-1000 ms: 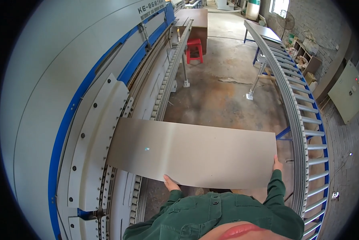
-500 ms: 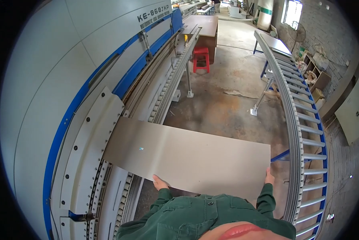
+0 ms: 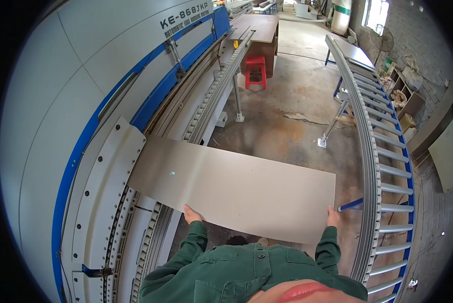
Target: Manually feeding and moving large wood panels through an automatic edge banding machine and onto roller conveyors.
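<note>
A large, thin beige panel (image 3: 236,189) is held flat in front of the person by 2 hands, its long side running left to right. The left hand (image 3: 191,214) is grasping the near edge of the panel toward the left, and the right hand (image 3: 333,217) is grasping the near right corner; only the backs of both hands are seen, the fingers being hidden under the board. Green sleeves (image 3: 196,247) are seen at the near edge. The left end of the panel lies over the grey feed track (image 3: 151,222) of a long white and blue machine (image 3: 85,101) on the left. A roller conveyor (image 3: 383,177) with a blue frame runs along the right, just beside the panel's right end. On the concrete floor (image 3: 287,101) far off, a red stool (image 3: 256,70) stands beside a brown table (image 3: 259,25).
</note>
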Motion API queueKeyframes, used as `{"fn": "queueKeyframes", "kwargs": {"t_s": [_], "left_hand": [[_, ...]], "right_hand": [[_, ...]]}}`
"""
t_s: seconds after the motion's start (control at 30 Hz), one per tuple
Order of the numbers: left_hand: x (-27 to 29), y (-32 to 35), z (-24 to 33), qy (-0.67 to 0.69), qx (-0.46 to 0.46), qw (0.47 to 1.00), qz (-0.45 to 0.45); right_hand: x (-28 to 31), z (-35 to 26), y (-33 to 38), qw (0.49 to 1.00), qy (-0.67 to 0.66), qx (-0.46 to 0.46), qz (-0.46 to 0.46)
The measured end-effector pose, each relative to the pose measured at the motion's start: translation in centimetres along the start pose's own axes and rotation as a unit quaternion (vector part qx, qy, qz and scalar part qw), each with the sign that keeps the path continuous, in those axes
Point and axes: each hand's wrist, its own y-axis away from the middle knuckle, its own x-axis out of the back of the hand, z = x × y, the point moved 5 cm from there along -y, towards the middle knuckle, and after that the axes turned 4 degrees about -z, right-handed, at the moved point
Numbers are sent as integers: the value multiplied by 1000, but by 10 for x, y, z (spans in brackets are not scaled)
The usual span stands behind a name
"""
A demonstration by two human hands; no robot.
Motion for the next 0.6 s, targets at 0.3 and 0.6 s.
{"fn": "queueKeyframes", "kwargs": {"t_s": [0.3, 0.6], "left_hand": [[-57, -12, 18, 84, 7, 996, -15], [-104, 0, 66, 87, 6, 996, -8]], "right_hand": [[-17, -25, -50, 999, -1, 45, 11], [-37, -34, -111, 990, -117, -56, -61]]}}
